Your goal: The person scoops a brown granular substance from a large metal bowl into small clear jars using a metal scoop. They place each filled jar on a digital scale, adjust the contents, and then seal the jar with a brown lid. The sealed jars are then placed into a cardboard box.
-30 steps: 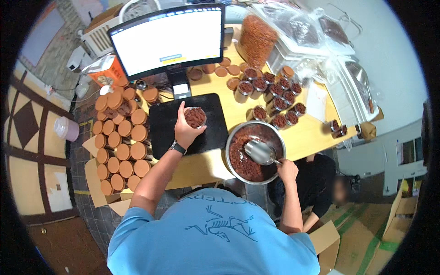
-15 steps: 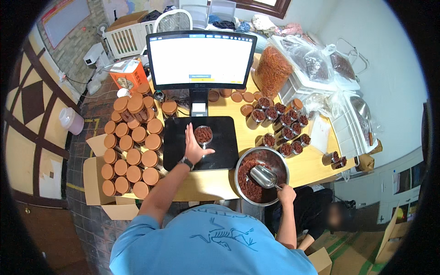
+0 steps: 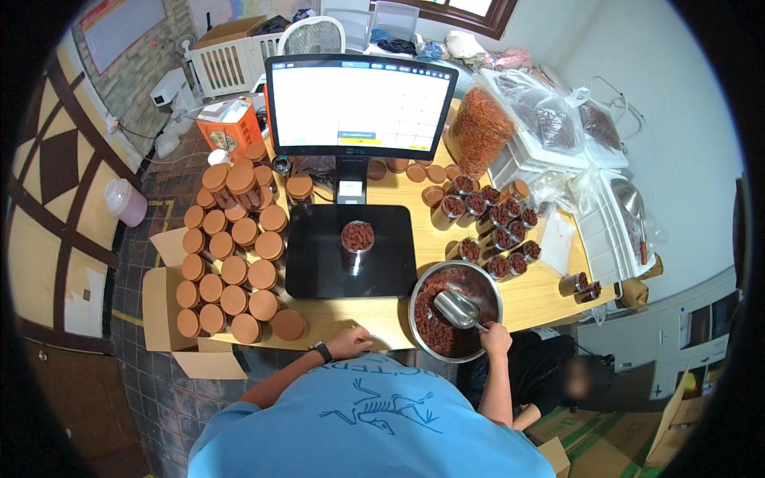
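Note:
My right hand is closed round the handle of a metal scoop, whose head lies in the steel bowl. Reddish-brown crumbly pieces cover the bowl's bottom. At the table's front edge, left of the bowl, rests my left hand, fingers loosely bent and nothing seen in them. An open clear jar, heaped with the same pieces, stands upright alone on the flat black scale plate. Neither hand touches that jar.
Brown-lidded jars crowd the table's left side. Several open filled jars stand on the right, with loose lids behind. A monitor rises behind the scale. A large bag leans right of it. A person is low at right.
My left hand has let go of the jar on the scale and drawn back to the table's front edge. My right hand stays on the scoop handle. The view has shifted slightly.

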Motion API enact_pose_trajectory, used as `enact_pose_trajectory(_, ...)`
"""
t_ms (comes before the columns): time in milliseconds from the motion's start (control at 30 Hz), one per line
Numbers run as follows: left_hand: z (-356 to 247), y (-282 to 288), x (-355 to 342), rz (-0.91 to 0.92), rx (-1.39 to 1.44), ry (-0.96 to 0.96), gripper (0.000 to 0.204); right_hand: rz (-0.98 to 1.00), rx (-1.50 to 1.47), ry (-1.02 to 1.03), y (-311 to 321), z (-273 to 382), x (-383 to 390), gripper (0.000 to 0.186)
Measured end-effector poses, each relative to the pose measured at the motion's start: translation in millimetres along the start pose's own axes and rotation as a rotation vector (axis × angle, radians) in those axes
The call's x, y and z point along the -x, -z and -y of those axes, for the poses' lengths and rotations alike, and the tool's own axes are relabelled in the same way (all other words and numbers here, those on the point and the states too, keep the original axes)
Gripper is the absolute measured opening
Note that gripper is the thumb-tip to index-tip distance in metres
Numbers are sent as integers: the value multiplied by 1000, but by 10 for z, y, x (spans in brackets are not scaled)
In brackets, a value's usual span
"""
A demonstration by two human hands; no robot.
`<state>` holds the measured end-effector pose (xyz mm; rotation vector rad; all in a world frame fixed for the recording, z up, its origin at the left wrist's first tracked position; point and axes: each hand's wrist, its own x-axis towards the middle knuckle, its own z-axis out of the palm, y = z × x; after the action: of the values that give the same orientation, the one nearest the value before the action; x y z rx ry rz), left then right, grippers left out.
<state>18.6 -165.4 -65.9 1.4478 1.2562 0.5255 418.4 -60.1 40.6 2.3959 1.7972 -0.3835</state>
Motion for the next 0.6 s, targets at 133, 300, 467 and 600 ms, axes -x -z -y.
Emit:
enact_pose_trajectory(133,-138,75,-56,-81,122,38,43,4,-12,1,10,0,-17,26)
enact_pose_trajectory(300,-303,113,-51,-31,70,76,38,-30,-1,37,-3,-33,16,25)
enact_pose_trajectory(467,118,75,-235,-113,164,-75,34,-23,-10,26,-44,-61,-15,24)
enact_pose_trajectory(600,-732,626,-391,-713,298,-95,97,1,4,81,-271,-25,-114,28)
